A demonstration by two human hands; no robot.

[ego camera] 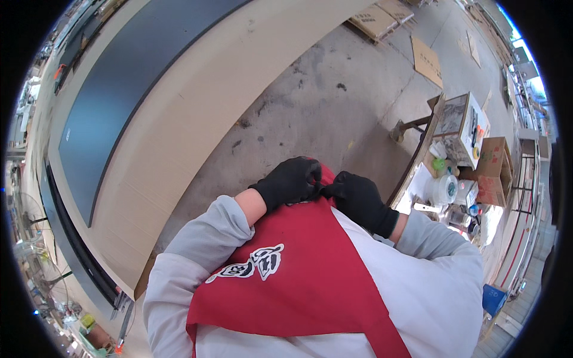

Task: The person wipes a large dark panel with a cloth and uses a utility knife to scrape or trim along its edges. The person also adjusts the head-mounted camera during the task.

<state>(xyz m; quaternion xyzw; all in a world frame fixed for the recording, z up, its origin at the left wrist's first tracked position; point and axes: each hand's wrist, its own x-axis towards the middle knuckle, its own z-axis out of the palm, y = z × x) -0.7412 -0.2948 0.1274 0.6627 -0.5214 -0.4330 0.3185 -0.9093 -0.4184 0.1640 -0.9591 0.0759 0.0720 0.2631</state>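
A red apron (309, 277) with a black-and-white print covers the front of my light grey top. Both my hands wear black knit gloves and meet at waist height. My left hand (291, 181), fingers curled, is at the apron's gathered upper edge in the picture. Close against it, my right hand (360, 199) pinches something small and dark, perhaps an apron tie or a glove's fingertip. What exactly lies between the fingers is hidden.
A large dark panel (134, 85) lies on a cardboard-covered surface (179, 165) at left. On the right, a workbench (409, 179) bears a small cabinet (452, 118), tape rolls, bottles and an open cardboard box (494, 172). Flat cardboard (426, 61) lies on the concrete floor.
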